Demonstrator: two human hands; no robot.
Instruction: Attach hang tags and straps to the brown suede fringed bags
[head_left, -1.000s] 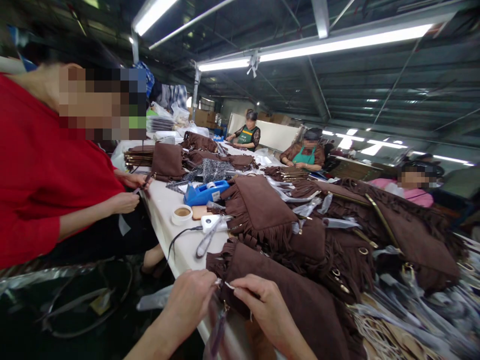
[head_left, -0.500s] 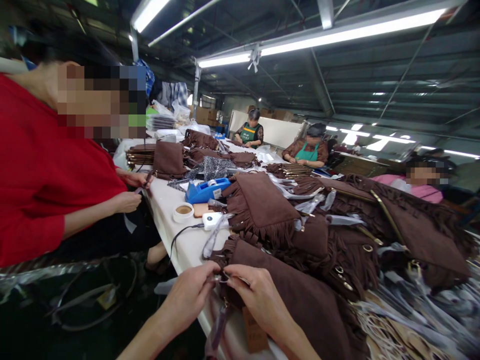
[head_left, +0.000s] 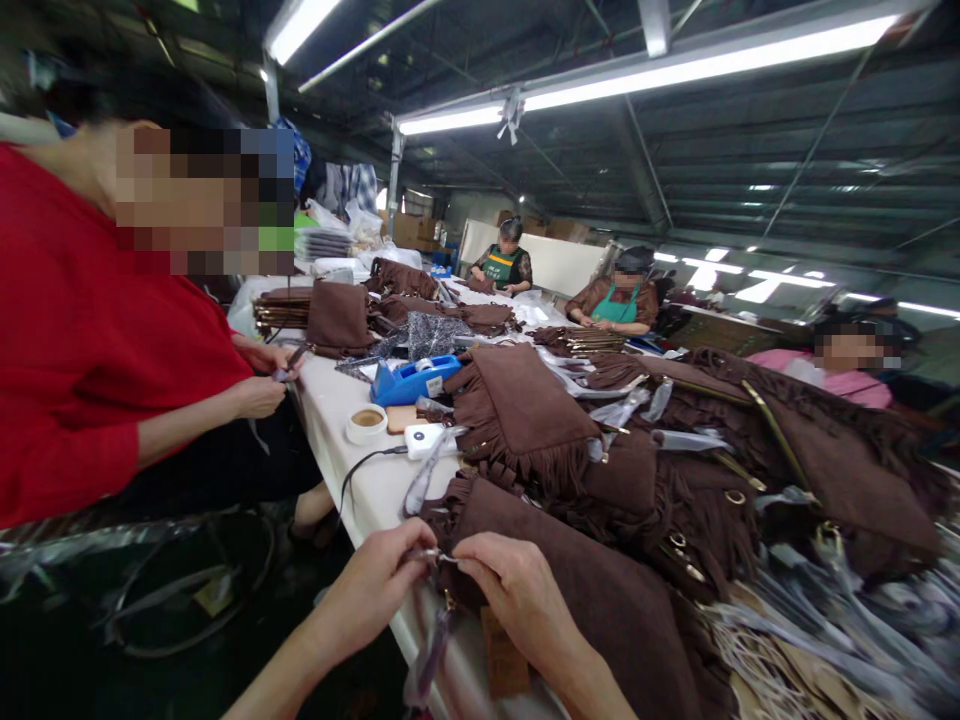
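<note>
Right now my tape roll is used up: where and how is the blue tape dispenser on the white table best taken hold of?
Probably grip the blue tape dispenser across its long low body, fingers on its two side walls, coming from above. It lies flat on the white table, its near side clear; brown fringed bags crowd its right end.

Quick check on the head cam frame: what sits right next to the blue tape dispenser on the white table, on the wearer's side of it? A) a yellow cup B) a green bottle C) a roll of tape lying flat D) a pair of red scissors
C: a roll of tape lies flat on the white table just in front of the blue tape dispenser; no scissors, bottle or cup shows there.
</note>
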